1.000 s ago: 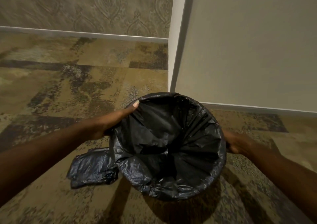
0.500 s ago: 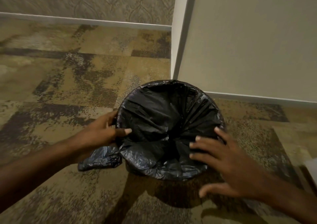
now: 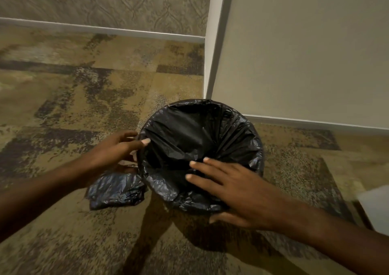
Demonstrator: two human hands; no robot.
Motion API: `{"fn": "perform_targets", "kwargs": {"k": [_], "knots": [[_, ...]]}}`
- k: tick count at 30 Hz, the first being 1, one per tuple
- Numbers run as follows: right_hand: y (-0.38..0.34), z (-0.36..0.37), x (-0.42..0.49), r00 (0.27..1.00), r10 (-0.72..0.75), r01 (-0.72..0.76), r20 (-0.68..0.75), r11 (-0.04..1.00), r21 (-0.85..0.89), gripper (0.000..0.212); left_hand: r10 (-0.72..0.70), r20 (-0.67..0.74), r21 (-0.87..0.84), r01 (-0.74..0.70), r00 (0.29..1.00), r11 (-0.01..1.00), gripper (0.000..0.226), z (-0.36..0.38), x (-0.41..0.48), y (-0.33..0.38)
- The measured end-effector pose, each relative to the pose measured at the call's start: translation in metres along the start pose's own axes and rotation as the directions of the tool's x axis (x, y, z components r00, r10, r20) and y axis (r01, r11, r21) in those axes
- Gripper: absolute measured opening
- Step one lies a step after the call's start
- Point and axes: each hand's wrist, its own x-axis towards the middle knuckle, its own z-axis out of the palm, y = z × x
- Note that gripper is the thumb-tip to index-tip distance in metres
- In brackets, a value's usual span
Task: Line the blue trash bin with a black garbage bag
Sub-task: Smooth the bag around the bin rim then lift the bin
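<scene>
The round trash bin stands on the carpet near a wall corner. Its blue body is hidden under the black garbage bag (image 3: pixel 189 135), which lines the inside and folds over the whole rim. My left hand (image 3: pixel 117 148) grips the bag at the bin's left rim, thumb over the edge. My right hand (image 3: pixel 233 188) hovers with fingers spread over the near right part of the opening, holding nothing. Whether it touches the bag I cannot tell.
A folded pile of black garbage bags (image 3: pixel 115 190) lies on the carpet just left of the bin. A white wall corner (image 3: pixel 212 68) rises right behind the bin. A pale object (image 3: pixel 374 207) shows at the right edge.
The bin went down from a raised hold onto the carpet near the corner. My right hand left the right rim and came over the opening. My left hand stayed on the left rim.
</scene>
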Motion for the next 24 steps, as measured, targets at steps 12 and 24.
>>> {"fn": "perform_targets", "kwargs": {"k": [12, 24], "knots": [[0.01, -0.015, -0.041, 0.894, 0.448, -0.403, -0.01, 0.812, 0.422, 0.097, -0.081, 0.172, 0.227, 0.041, 0.982, 0.973, 0.055, -0.021, 0.023, 0.035], [0.015, 0.005, -0.036, 0.374, 0.827, -0.215, 0.42, -0.363, 0.907, 0.035, -0.051, 0.152, 0.031, 0.047, 0.987, 0.998, 0.047, -0.017, 0.073, 0.004]]}}
